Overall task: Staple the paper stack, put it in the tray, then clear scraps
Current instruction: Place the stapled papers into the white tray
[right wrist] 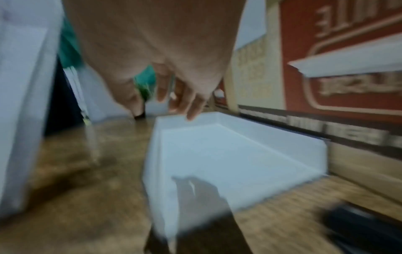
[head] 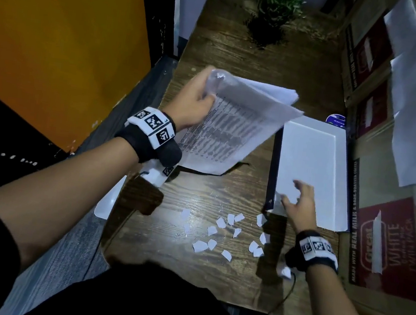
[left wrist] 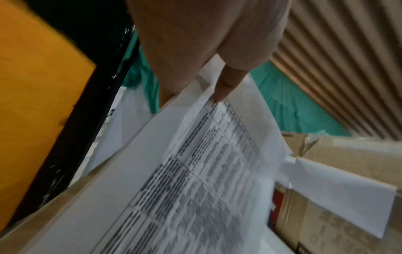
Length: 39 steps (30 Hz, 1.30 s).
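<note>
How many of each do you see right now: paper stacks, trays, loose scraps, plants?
stack: 1, held above the desk in the left hand
tray: 1
scraps: about 14, scattered on the desk; a few are blurred
plant: 1
Total: about 17

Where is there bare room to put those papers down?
The white tray holds nothing. Bare wood also lies between the plant and the lifted paper stack. The near table, by the right hand, is littered with scraps.
</note>
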Each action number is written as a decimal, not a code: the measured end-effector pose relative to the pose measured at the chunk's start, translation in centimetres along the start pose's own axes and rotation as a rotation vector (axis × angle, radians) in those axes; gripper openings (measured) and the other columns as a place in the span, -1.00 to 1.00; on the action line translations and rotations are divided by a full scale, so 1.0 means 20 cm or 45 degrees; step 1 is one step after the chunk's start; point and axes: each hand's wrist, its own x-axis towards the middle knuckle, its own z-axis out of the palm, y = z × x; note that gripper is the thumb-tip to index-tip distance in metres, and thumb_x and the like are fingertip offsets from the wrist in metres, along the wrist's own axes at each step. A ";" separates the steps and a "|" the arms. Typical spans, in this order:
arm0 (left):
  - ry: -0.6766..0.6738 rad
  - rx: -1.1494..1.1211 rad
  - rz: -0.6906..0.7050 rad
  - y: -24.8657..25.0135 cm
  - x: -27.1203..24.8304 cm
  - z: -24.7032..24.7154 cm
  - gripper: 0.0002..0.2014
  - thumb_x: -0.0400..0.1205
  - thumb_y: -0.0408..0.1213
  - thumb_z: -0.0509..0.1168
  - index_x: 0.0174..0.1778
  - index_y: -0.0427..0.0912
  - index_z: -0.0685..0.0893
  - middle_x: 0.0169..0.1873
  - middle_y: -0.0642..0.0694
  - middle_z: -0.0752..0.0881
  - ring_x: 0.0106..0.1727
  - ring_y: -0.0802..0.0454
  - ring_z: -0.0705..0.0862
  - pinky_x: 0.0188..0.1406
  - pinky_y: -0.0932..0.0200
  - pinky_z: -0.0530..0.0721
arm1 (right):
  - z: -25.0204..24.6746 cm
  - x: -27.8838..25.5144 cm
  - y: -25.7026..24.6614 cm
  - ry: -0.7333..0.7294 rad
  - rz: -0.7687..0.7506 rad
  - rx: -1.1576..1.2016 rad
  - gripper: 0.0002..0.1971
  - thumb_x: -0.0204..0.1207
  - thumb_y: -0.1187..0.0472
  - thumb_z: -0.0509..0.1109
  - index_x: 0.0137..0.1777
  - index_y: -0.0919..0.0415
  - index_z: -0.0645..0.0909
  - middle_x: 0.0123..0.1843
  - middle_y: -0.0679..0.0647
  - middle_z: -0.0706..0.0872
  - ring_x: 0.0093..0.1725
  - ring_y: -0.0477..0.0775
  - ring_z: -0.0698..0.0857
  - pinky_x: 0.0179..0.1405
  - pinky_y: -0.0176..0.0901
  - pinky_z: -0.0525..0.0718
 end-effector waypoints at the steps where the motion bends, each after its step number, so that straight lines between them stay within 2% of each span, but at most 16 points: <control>1: -0.031 -0.006 0.025 0.05 0.03 -0.01 -0.69 0.57 -0.57 0.13 0.20 -0.25 0.52 -0.04 -0.09 0.62 -0.08 -0.03 0.58 -0.16 0.14 0.53 | -0.01 0.04 -0.12 -0.088 -0.064 0.153 -0.37 0.43 0.25 0.53 0.48 0.19 0.37 0.42 0.13 0.44 0.40 0.05 0.45 0.33 -0.12 0.46; 3: -0.093 -0.069 0.072 0.17 0.08 0.01 -0.62 0.55 -0.58 0.14 0.14 -0.05 0.54 -0.06 -0.06 0.66 -0.06 -0.01 0.60 -0.09 0.15 0.62 | -0.01 0.12 -0.30 -0.274 -0.052 0.411 -0.23 0.33 0.24 0.63 0.48 0.08 0.32 0.42 -0.01 0.45 0.37 -0.11 0.46 0.32 -0.22 0.47; 5: -0.117 -0.222 0.062 0.26 0.12 0.06 -0.55 0.50 -0.59 0.16 0.08 0.08 0.55 -0.01 -0.16 0.71 -0.02 -0.03 0.64 0.01 -0.07 0.68 | -0.01 0.17 -0.40 -0.361 0.004 0.554 -0.38 0.20 0.28 0.70 0.24 0.11 0.51 0.19 -0.02 0.67 0.15 -0.13 0.66 0.29 -0.10 0.62; 7: -0.142 -0.438 0.004 0.32 0.17 0.13 -0.53 0.47 -0.66 0.16 0.04 0.05 0.57 -0.02 -0.09 0.72 0.00 0.04 0.70 0.04 0.03 0.71 | -0.05 0.17 -0.43 -0.279 0.053 0.669 -0.62 0.17 0.36 0.70 -0.06 0.21 0.65 -0.13 -0.01 0.78 -0.15 -0.19 0.76 0.09 0.02 0.74; 10: -0.077 -0.575 -0.086 0.35 0.23 0.23 -0.58 0.48 -0.67 0.19 0.10 -0.09 0.53 0.00 -0.07 0.71 0.02 0.07 0.71 0.08 0.11 0.73 | -0.14 0.17 -0.32 -0.092 0.107 0.797 -0.80 0.33 0.47 0.55 -0.26 0.20 0.62 -0.45 -0.16 0.77 -0.39 -0.30 0.72 -0.21 -0.28 0.68; 13: -0.065 -0.599 -0.262 0.24 0.29 0.42 -0.61 0.52 -0.51 0.35 0.25 -0.27 0.45 0.10 -0.20 0.71 0.10 -0.09 0.70 0.21 -0.09 0.67 | -0.26 0.19 -0.15 0.029 0.188 0.919 -0.78 0.35 0.44 0.52 -0.11 0.14 0.67 -0.30 -0.17 0.84 -0.26 -0.20 0.78 -0.19 -0.26 0.74; 16: -0.357 -0.382 -0.601 0.05 0.25 0.73 -0.27 0.49 -0.37 0.43 0.53 -0.14 0.21 0.31 -0.24 0.63 0.20 -0.19 0.72 0.19 -0.27 0.71 | -0.33 0.26 0.02 0.083 0.263 0.813 -0.78 0.45 0.55 0.41 -0.05 0.23 0.62 -0.32 -0.14 0.80 -0.37 -0.32 0.73 -0.33 -0.38 0.69; 18: -0.563 -0.157 -0.674 -0.08 0.19 0.98 -0.22 0.52 -0.43 0.35 0.57 -0.16 0.05 0.34 -0.30 0.57 0.14 -0.19 0.70 0.13 -0.25 0.74 | -0.35 0.33 0.17 0.101 0.310 0.740 -0.74 0.46 0.53 0.42 0.10 0.29 0.62 -0.11 -0.01 0.78 -0.20 -0.25 0.76 -0.10 -0.26 0.71; 20: -0.684 -0.045 -0.712 -0.16 0.15 1.20 -0.26 0.58 -0.47 0.24 0.58 -0.25 -0.06 0.20 -0.39 0.60 -0.07 -0.15 0.64 -0.16 -0.14 0.73 | -0.37 0.40 0.33 0.087 0.384 0.612 -0.67 0.46 0.48 0.45 0.23 0.32 0.62 0.07 0.12 0.75 0.01 0.03 0.74 0.12 -0.06 0.64; 22: -0.721 0.038 -0.799 -0.21 0.15 1.39 -0.27 0.60 -0.50 0.16 0.60 -0.26 -0.13 -0.20 -0.25 0.58 -0.31 -0.09 0.54 -0.40 0.02 0.57 | -0.36 0.47 0.51 0.062 0.490 0.444 -0.66 0.47 0.46 0.44 0.25 0.31 0.62 0.11 0.13 0.74 0.08 0.14 0.71 0.20 0.01 0.61; 24: -0.674 0.105 -0.831 -0.24 0.19 1.55 -0.29 0.59 -0.52 0.18 0.59 -0.29 -0.06 -0.34 -0.12 0.46 -0.28 -0.05 0.48 -0.22 0.00 0.61 | -0.32 0.51 0.63 0.049 0.587 0.333 -0.74 0.47 0.46 0.43 0.15 0.30 0.64 0.06 0.17 0.76 0.08 0.25 0.72 0.19 0.04 0.63; 27: -0.640 0.209 -0.883 -0.30 0.25 1.73 -0.30 0.58 -0.51 0.18 0.60 -0.30 -0.01 0.26 -0.33 0.58 0.11 -0.12 0.53 0.38 -0.07 0.55 | -0.27 0.58 0.73 0.058 0.615 0.065 -0.82 0.45 0.51 0.41 0.04 0.45 0.61 -0.16 0.25 0.68 -0.10 0.27 0.67 -0.06 -0.11 0.55; 30: -0.654 0.321 -1.008 -0.34 0.30 1.80 -0.38 0.66 -0.48 0.11 0.60 -0.34 -0.01 0.51 -0.32 0.39 0.49 -0.21 0.44 0.53 -0.02 0.41 | -0.23 0.62 0.75 0.036 0.622 -0.040 -0.72 0.46 0.54 0.38 0.16 0.55 0.51 -0.27 0.22 0.55 -0.19 0.17 0.56 -0.14 -0.15 0.48; 34: -0.590 0.505 -0.971 -0.40 0.34 1.83 -0.45 0.67 -0.49 0.15 0.56 -0.39 0.11 0.48 -0.34 0.43 0.47 -0.22 0.49 0.35 0.03 0.53 | -0.19 0.66 0.73 0.044 0.616 -0.090 -0.60 0.53 0.52 0.29 0.36 0.50 0.39 -0.14 0.28 0.58 -0.12 0.17 0.57 -0.09 -0.11 0.53; 37: -0.627 0.597 -0.888 -0.43 0.35 1.82 -0.52 0.61 -0.45 0.27 0.43 -0.47 0.33 0.39 -0.37 0.53 0.40 -0.25 0.56 -0.29 0.34 0.50 | -0.19 0.68 0.74 0.056 0.611 -0.092 -0.55 0.53 0.51 0.26 0.43 0.41 0.36 -0.09 0.33 0.63 -0.01 0.31 0.68 -0.06 -0.05 0.58; 39: -0.661 0.621 -0.869 -0.45 0.34 1.80 -0.51 0.53 -0.42 0.34 0.37 -0.49 0.42 0.32 -0.38 0.59 0.33 -0.26 0.61 -0.38 0.26 0.44 | -0.20 0.69 0.74 0.011 0.619 -0.126 -0.53 0.51 0.51 0.24 0.43 0.40 0.35 -0.11 0.29 0.59 0.00 0.30 0.68 -0.08 -0.07 0.56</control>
